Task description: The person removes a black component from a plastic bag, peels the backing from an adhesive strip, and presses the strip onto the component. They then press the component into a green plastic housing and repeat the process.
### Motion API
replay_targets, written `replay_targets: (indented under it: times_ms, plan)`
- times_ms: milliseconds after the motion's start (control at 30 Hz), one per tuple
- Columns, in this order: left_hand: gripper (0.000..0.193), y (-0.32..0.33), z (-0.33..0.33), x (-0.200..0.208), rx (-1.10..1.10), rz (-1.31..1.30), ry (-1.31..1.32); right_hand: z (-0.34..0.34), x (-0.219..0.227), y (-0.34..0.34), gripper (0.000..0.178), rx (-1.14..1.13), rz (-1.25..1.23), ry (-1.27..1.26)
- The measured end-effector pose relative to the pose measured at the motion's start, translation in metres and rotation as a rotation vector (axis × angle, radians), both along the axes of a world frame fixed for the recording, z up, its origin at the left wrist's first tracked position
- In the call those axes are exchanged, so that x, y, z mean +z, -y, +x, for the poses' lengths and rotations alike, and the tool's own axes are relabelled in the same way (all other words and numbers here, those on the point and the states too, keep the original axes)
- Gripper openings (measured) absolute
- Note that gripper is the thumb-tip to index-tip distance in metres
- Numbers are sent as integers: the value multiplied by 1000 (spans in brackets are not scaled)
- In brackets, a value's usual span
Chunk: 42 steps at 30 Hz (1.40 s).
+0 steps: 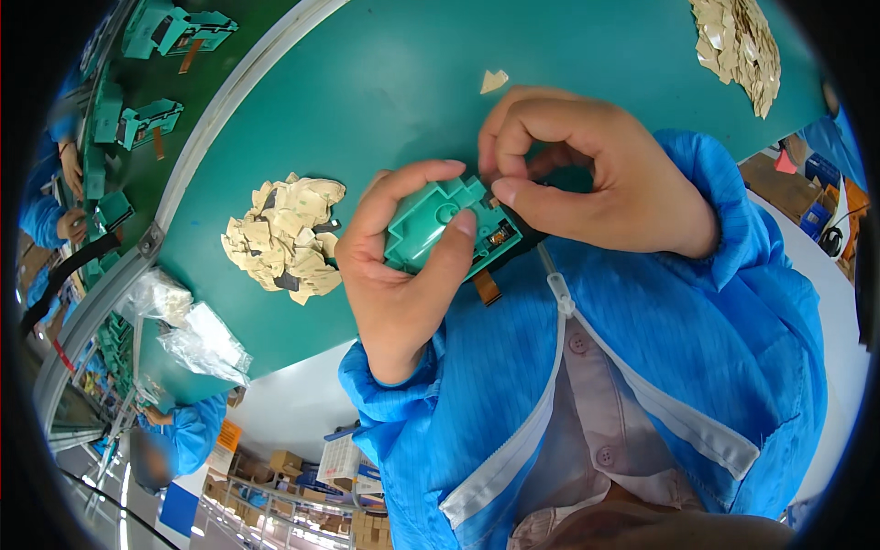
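Note:
My left hand [390, 266] grips a green plastic housing [423, 227] close to my jacket, thumb on its face and fingers along its far side. A short orange-brown flex ribbon cable [487, 289] sticks out of the housing's near edge, beside a small component in a dark recess [500, 235]. At the housing's right end, my right hand [600, 174] has thumb and forefinger closed in a pinch. Whatever is between those fingertips is too small and covered to name.
A heap of cream paper backing pieces [284, 238] lies left on the green table [394, 64]; another pile [741, 55] is far right, and one loose scrap [494, 82] lies ahead. Clear plastic bags [203, 339] rest near the metal rail [197, 147]. Beyond it, more green housings [151, 122] and co-workers' hands [71, 223].

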<state>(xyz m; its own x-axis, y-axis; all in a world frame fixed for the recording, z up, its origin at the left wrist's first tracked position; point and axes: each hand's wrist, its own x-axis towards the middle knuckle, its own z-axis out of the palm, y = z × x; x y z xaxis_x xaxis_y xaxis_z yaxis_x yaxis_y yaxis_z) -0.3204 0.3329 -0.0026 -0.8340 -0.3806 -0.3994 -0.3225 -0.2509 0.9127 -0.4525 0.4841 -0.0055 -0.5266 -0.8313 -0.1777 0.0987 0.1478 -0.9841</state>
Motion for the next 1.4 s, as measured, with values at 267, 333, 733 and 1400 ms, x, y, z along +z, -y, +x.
replay_targets:
  times_ms: [267, 333, 733, 1400]
  plan:
    - [34, -3, -3, -3, -38, -97, 11, -3, 1, -1, 14, 72, 80, -84]
    - [34, -4, -4, -3, -39, -85, 12, -3, 0, -2, 14, 70, 80, -99]
    - [30, -9, -7, -9, 16, -87, 2, -5, -1, -3, 15, 87, 88, -137]
    - [30, -12, 3, -28, 48, 341, -163, -28, -1, -11, 15, 332, 126, 420]
